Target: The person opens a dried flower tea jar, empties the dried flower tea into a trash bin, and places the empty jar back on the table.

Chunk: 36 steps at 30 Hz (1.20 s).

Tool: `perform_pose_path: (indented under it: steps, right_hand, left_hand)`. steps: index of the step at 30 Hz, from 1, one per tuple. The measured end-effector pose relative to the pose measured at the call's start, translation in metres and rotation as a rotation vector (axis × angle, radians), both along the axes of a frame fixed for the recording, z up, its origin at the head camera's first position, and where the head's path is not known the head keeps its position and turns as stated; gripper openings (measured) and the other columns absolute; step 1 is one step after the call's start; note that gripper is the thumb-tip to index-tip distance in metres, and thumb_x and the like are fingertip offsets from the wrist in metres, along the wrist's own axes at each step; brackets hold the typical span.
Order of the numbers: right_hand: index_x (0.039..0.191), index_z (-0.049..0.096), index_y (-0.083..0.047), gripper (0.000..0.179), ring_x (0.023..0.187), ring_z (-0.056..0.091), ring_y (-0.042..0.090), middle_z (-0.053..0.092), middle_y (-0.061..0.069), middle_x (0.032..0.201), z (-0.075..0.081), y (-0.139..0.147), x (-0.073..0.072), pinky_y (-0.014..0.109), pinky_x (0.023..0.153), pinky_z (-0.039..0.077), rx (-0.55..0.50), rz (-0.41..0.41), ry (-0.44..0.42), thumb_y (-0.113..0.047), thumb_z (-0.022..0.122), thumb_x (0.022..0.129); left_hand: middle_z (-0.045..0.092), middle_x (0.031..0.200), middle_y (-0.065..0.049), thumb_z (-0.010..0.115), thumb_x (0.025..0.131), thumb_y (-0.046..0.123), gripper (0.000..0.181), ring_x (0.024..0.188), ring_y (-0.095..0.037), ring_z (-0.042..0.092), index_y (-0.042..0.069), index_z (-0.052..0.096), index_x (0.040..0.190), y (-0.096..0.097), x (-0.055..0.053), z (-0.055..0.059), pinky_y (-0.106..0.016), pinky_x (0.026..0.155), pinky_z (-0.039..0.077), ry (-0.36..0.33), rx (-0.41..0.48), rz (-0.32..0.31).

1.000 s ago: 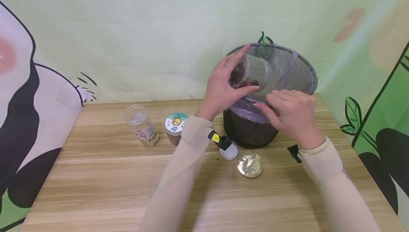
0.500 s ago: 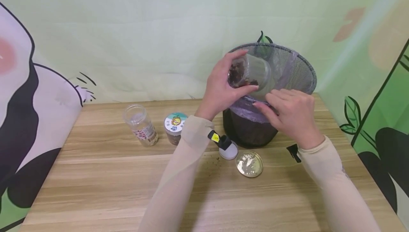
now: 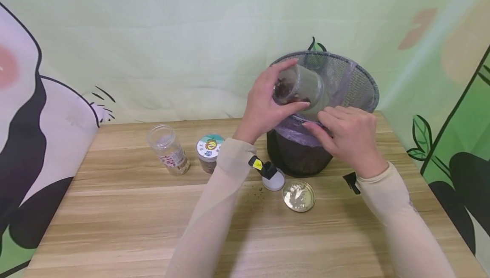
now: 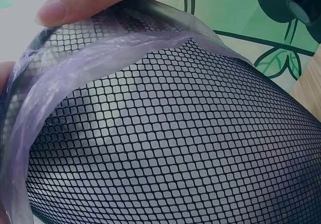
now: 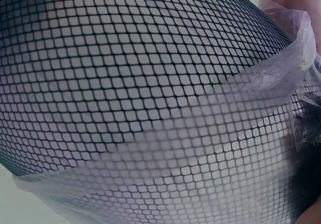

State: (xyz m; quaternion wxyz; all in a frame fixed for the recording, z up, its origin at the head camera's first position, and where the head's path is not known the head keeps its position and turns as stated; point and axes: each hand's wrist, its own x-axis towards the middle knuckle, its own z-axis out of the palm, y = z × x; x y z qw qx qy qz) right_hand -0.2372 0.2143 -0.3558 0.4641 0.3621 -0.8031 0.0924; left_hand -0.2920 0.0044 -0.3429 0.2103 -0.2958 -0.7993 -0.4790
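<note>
In the head view my left hand (image 3: 262, 106) holds a clear plastic jar (image 3: 308, 84) tilted on its side over the mouth of a black mesh waste bin (image 3: 300, 154). Thumb and fingers are spread round the jar, which has dark, crumbly bits inside. My right hand (image 3: 348, 135) grips the bin's near rim and the purple plastic liner (image 3: 294, 132) folded over it. The bin leans toward me. Both wrist views are filled by its mesh wall, with the liner's folded edge (image 4: 65, 71) and parts of a hand at the rim; the jar is hidden there.
A clear empty-topped jar (image 3: 168, 150) with pale bits at its base and a lidded tub (image 3: 209, 152) stand left on the wooden table (image 3: 134, 227). Near the bin lie a white lid (image 3: 273, 182) and a clear round lid (image 3: 298, 196), beside dark crumbs.
The left index finger has lowered along the jar since one second ago. The dark bits inside shift slightly. Right hand and bin stay in place.
</note>
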Motion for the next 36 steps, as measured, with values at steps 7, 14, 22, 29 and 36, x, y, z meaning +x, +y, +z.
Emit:
perform_pose_path:
  steps: [7,14,22,29,36]
  right_hand:
    - [0.063,0.040,-0.012,0.060,0.043,0.026,0.013,0.035,-0.003,0.053,-0.0003,-0.0006,-0.0003,0.026,0.043,0.015,-0.004,-0.002,0.004,-0.051,0.043,0.109]
    - [0.064,0.039,-0.011,0.061,0.044,0.024,0.013,0.033,-0.003,0.053,0.0001,-0.0010,0.0003,0.026,0.044,0.013,-0.001,-0.005,0.003,-0.052,0.042,0.109]
    - [0.063,0.037,-0.012,0.061,0.043,0.023,0.013,0.032,-0.003,0.052,-0.0003,-0.0009,-0.0004,0.025,0.045,0.012,-0.009,-0.003,0.013,-0.052,0.042,0.109]
    - [0.064,0.038,-0.012,0.061,0.043,0.026,0.013,0.033,-0.003,0.053,0.0001,-0.0007,-0.0003,0.026,0.044,0.013,-0.010,-0.003,0.008,-0.052,0.043,0.109]
    - [0.064,0.038,-0.012,0.061,0.043,0.025,0.013,0.033,-0.003,0.053,-0.0003,-0.0007,-0.0003,0.026,0.044,0.013,-0.010,-0.005,0.011,-0.052,0.042,0.109]
  left_hand:
    - [0.052,0.153,0.006,0.091,0.078,0.038,0.087,0.138,-0.011,0.047,0.027,0.048,0.153,-0.0004,0.0003,0.0001,-0.029,0.114,0.041,-0.020,0.000,0.002]
    - [0.053,0.152,0.004,0.091,0.078,0.036,0.086,0.135,-0.013,0.049,0.025,0.048,0.152,-0.0002,0.0003,-0.0007,-0.032,0.107,0.048,-0.003,0.008,0.005]
    - [0.051,0.154,0.006,0.091,0.078,0.038,0.086,0.137,-0.011,0.046,0.030,0.049,0.153,-0.0004,0.0000,0.0006,-0.036,0.107,0.048,0.003,-0.005,0.009]
    - [0.050,0.152,0.003,0.091,0.078,0.039,0.087,0.139,-0.015,0.045,0.037,0.048,0.153,0.0001,0.0002,0.0023,-0.042,0.109,0.047,-0.027,-0.015,0.024]
    - [0.050,0.152,0.001,0.091,0.078,0.038,0.087,0.140,-0.017,0.044,0.039,0.048,0.154,0.0005,0.0008,0.0030,-0.044,0.110,0.047,-0.053,-0.028,0.035]
